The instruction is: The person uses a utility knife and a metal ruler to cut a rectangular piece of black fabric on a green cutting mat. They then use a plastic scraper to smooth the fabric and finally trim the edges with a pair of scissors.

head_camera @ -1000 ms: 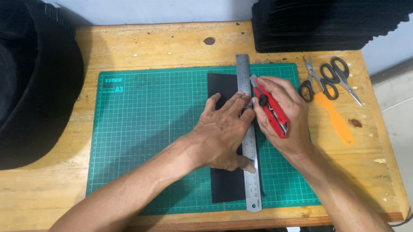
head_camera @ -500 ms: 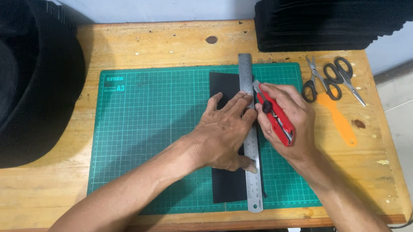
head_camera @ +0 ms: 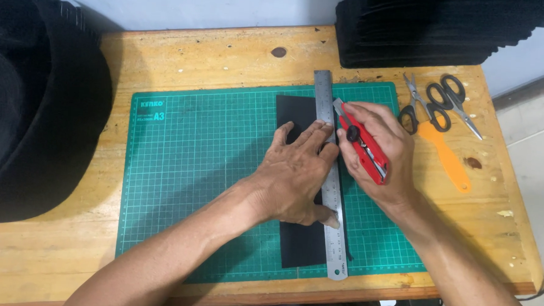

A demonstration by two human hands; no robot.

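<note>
Right now my left hand (head_camera: 295,175) presses flat on the steel ruler (head_camera: 330,186), pinning the black sheet (head_camera: 293,233) to the green mat (head_camera: 197,186), so my right hand (head_camera: 376,148), closed around the red cutter (head_camera: 361,141), can follow its edge.

The ruler (head_camera: 330,192) is brushed metal with a dull sheen, lying on a matt black sheet (head_camera: 296,233) and a matt green rubbery cutting mat (head_camera: 204,168). The utility knife (head_camera: 364,148) has a glossy red plastic body, and the surface (head_camera: 184,57) is bare, scuffed pale wood.
</note>
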